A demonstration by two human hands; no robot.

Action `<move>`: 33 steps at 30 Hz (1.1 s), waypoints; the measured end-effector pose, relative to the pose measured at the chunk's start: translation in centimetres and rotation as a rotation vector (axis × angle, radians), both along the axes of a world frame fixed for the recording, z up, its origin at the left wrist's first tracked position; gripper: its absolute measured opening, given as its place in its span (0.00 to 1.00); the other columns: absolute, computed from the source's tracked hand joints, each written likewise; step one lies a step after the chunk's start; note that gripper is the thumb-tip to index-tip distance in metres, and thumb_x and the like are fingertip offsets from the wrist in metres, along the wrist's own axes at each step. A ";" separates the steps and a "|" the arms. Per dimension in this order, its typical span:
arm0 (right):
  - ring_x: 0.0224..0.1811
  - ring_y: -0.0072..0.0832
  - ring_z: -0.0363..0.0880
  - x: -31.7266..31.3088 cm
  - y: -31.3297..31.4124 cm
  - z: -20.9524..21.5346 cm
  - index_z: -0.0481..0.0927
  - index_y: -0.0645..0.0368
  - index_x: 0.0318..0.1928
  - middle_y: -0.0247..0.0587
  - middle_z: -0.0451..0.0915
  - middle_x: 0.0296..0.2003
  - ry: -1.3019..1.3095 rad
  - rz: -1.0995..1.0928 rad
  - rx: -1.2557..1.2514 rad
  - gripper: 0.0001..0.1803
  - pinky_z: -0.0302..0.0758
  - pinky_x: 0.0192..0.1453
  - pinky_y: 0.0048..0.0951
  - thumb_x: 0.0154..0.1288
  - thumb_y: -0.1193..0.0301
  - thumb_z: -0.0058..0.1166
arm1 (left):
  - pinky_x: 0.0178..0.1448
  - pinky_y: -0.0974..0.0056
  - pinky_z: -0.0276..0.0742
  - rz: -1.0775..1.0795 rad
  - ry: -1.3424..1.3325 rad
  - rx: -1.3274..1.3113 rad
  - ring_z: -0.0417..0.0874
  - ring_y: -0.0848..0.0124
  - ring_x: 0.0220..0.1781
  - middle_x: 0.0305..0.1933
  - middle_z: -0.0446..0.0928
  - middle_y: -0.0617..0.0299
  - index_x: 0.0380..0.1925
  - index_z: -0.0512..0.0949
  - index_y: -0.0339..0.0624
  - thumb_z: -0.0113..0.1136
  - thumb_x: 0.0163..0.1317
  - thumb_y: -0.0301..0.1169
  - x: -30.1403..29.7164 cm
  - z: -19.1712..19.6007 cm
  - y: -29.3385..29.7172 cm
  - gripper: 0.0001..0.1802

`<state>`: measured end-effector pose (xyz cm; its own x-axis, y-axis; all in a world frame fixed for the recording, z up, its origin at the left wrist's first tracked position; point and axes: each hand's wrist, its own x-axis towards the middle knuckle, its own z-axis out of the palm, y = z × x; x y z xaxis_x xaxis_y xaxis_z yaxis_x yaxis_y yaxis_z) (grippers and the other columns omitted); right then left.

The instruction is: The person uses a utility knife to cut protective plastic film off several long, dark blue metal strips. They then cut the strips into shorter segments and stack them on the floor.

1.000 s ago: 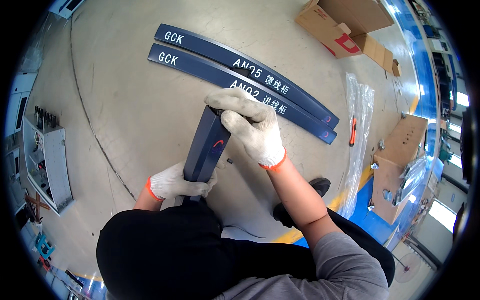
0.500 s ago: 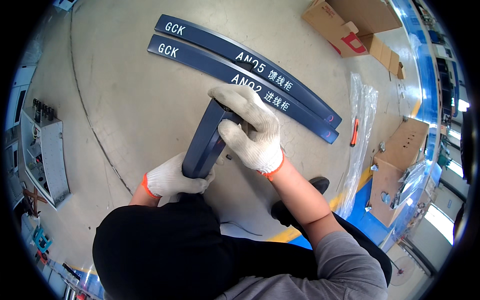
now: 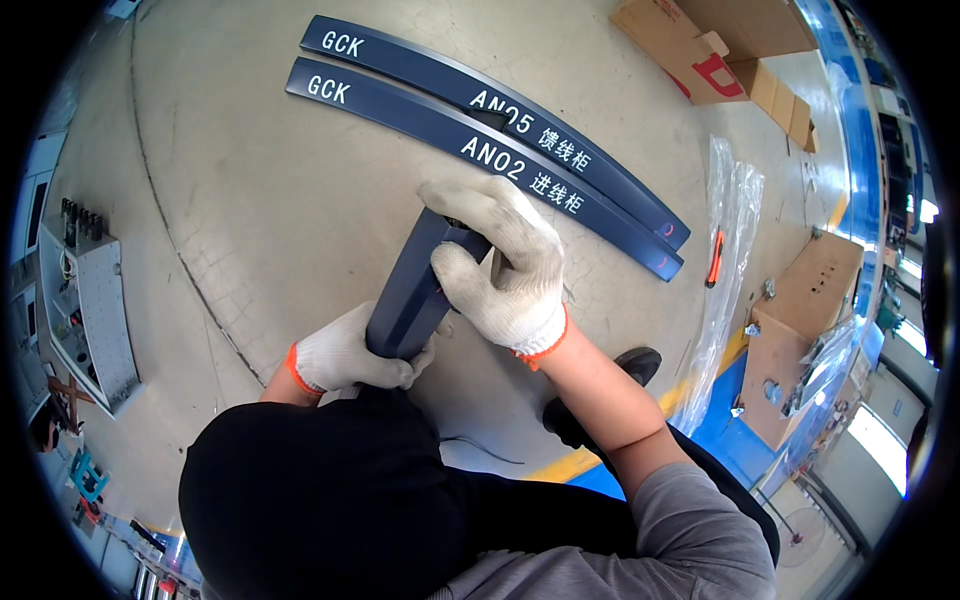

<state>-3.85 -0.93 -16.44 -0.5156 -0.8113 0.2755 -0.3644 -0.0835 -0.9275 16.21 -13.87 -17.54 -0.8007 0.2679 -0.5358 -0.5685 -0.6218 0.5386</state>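
A dark blue panel strip (image 3: 412, 290) stands tilted in front of me, held between both gloved hands. My left hand (image 3: 355, 355) wraps round its near end, low by my knee. At its far end my right hand (image 3: 505, 260) grips the top edge, fingers bent over the end and thumb on the face. Both white knit gloves have orange cuffs. Beyond my hands two long dark blue panel strips with white lettering lie side by side on the floor, the nearer strip (image 3: 400, 118) and the farther strip (image 3: 420, 65). A small black piece (image 3: 489, 119) rests between them.
Clear plastic film (image 3: 735, 230) lies to the right with a red-and-black knife (image 3: 714, 258) on it. An open cardboard box (image 3: 670, 50) is at far right, another cardboard box (image 3: 800, 330) nearer. A grey metal cabinet (image 3: 95, 310) stands left. My shoe (image 3: 638, 366) is right of my arm.
My view has shifted slightly, so the strips on the floor appear a little higher. Both hands keep their hold on the panel strip, which looks slightly turned.
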 end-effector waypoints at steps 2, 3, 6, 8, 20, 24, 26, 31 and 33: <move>0.52 0.38 0.89 -0.4 0.3 0.2 0.80 0.66 0.70 0.53 0.88 0.55 0.129 0.020 0.057 0.35 0.85 0.57 0.35 0.59 0.83 0.59 | 0.46 0.65 0.80 0.004 -0.006 -0.021 0.83 0.72 0.38 0.37 0.83 0.64 0.59 0.80 0.40 0.70 0.54 0.24 -0.5 -0.1 -0.2 0.29; 0.52 0.39 0.89 0.2 0.3 -0.3 0.74 0.66 0.75 0.52 0.88 0.55 0.020 0.009 0.036 0.39 0.85 0.57 0.35 0.59 0.82 0.59 | 0.46 0.64 0.80 0.014 -0.024 -0.046 0.83 0.72 0.38 0.37 0.83 0.64 0.58 0.81 0.40 0.70 0.54 0.24 -1.1 0.3 -0.5 0.28; 0.54 0.42 0.89 2.1 0.7 -1.3 0.46 0.65 0.88 0.51 0.88 0.57 -0.178 0.137 0.174 0.57 0.84 0.63 0.36 0.61 0.81 0.61 | 0.55 0.61 0.83 0.083 0.024 -0.332 0.86 0.70 0.47 0.42 0.84 0.63 0.58 0.82 0.37 0.71 0.56 0.26 -2.9 0.2 -1.6 0.27; 0.58 0.48 0.88 2.9 0.5 -2.5 0.53 0.68 0.85 0.49 0.88 0.59 -0.186 0.120 0.101 0.50 0.82 0.68 0.41 0.65 0.79 0.60 | 0.61 0.60 0.83 0.157 0.090 -0.556 0.86 0.69 0.53 0.47 0.84 0.62 0.60 0.81 0.36 0.72 0.56 0.26 -4.5 0.1 -1.6 0.29; 0.71 0.36 0.78 2.6 0.2 -5.6 0.66 0.67 0.81 0.55 0.79 0.69 -0.527 -0.108 0.073 0.33 0.72 0.80 0.44 0.78 0.75 0.45 | 0.59 0.56 0.92 0.571 0.129 -0.372 0.90 0.61 0.55 0.61 0.83 0.47 0.69 0.72 0.37 0.65 0.65 0.16 -3.7 -3.4 -1.2 0.31; 0.69 0.37 0.79 1.7 -0.2 -7.6 0.72 0.66 0.75 0.50 0.81 0.65 -0.611 -0.147 0.122 0.27 0.75 0.77 0.42 0.80 0.72 0.47 | 0.54 0.47 0.96 0.616 0.130 -0.410 0.95 0.48 0.48 0.62 0.84 0.34 0.64 0.74 0.41 0.62 0.69 0.27 -3.3 -3.7 -3.2 0.23; 0.57 0.33 0.85 2.2 0.0 -6.9 0.79 0.64 0.70 0.47 0.85 0.56 -0.584 -0.048 0.215 0.24 0.79 0.70 0.37 0.76 0.73 0.55 | 0.56 0.54 0.93 0.631 0.112 -0.304 0.93 0.57 0.50 0.59 0.84 0.44 0.63 0.77 0.38 0.64 0.68 0.22 -3.2 -3.5 -3.9 0.23; 0.49 0.31 0.82 3.9 -0.9 -7.1 0.76 0.63 0.72 0.43 0.83 0.47 -0.478 -0.011 0.215 0.32 0.81 0.62 0.36 0.69 0.72 0.67 | 0.61 0.64 0.86 0.690 0.126 -0.434 0.89 0.69 0.54 0.58 0.85 0.54 0.60 0.82 0.36 0.65 0.69 0.22 -2.9 -4.9 -4.1 0.19; 0.50 0.32 0.83 4.5 -1.3 -6.5 0.74 0.62 0.74 0.45 0.83 0.48 -0.439 -0.004 0.248 0.35 0.82 0.61 0.36 0.69 0.71 0.69 | 0.63 0.67 0.83 0.707 0.125 -0.412 0.86 0.72 0.57 0.58 0.85 0.57 0.59 0.84 0.36 0.65 0.69 0.22 -2.5 -5.0 -4.2 0.18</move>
<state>0.70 -2.28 -22.95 -0.5431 -0.8226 -0.1685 0.0647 0.1590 -0.9851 13.74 -18.10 -22.54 -0.7669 -0.5197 -0.3765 -0.0382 -0.5487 0.8351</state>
